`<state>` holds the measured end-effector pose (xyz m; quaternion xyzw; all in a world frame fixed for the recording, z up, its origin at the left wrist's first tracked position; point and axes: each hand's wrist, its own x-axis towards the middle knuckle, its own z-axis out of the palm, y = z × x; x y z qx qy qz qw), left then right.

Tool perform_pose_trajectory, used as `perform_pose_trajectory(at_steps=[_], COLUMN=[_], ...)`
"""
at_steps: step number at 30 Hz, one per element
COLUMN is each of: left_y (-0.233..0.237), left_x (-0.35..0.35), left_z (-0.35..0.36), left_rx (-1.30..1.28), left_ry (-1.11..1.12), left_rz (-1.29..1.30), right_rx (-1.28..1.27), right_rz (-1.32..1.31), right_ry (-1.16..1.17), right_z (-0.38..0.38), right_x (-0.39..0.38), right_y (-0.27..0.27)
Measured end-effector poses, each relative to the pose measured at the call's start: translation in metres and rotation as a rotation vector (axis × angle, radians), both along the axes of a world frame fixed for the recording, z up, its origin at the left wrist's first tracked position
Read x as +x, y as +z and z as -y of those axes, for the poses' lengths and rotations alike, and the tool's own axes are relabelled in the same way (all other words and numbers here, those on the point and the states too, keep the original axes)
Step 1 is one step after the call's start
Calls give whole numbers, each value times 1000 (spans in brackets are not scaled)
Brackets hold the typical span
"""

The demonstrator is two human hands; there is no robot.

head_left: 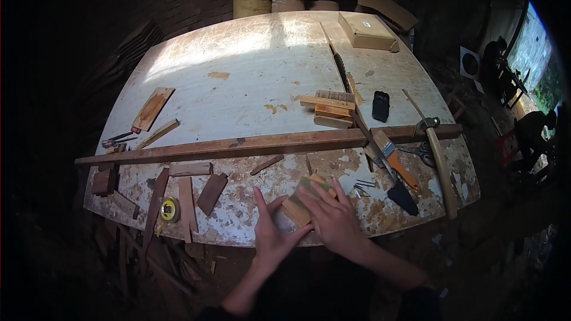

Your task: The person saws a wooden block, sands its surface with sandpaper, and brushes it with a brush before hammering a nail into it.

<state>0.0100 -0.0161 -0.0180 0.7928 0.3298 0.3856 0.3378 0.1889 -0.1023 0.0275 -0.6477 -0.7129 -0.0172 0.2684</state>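
Note:
A light wooden block (295,211) lies at the near edge of the table between my two hands. My left hand (269,233) is at its left side, thumb along the near edge and one finger pointing up, steadying the block. On top of the block is a greenish piece of sandpaper (306,188), partly hidden by my right hand (334,217). The fingers of my right hand are stretched over the sandpaper, pressing it against the wood. Several nails (363,187) lie just right of the block.
A long wooden beam (267,146) crosses the worn table (208,95). To the right are a hammer (441,172), a paintbrush (398,163), scissors (423,153) and a black case (380,107). A tape measure (169,208) lies left among wood offcuts. At the back sits a cardboard box (367,31).

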Motion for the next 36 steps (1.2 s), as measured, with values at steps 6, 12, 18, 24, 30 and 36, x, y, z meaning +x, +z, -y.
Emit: perform_pose_trajectory(at_steps=[6,12,18,24,30,36], left_y=[-4,-4,1,2,1,-7], left_x=[0,1,1,3,2,2], left_z=[0,-1,1,1,1,1], left_rx=[-94,-70,-28,12,10,-42], left_ry=[-9,-6,33,23,26,21], left_rz=[54,57,-20,-10,-8,49], right_rx=[27,71,64,59,77,93], right_rz=[-25,-8,13,-11,7,-21], right_ry=[42,50,-68,-77,-129,-64], right_z=[5,4,-2,6,14,22], right_x=[-18,-38,-13,-1,-3,-30], right_y=[-10,-12,-11,-10,-15,-22])
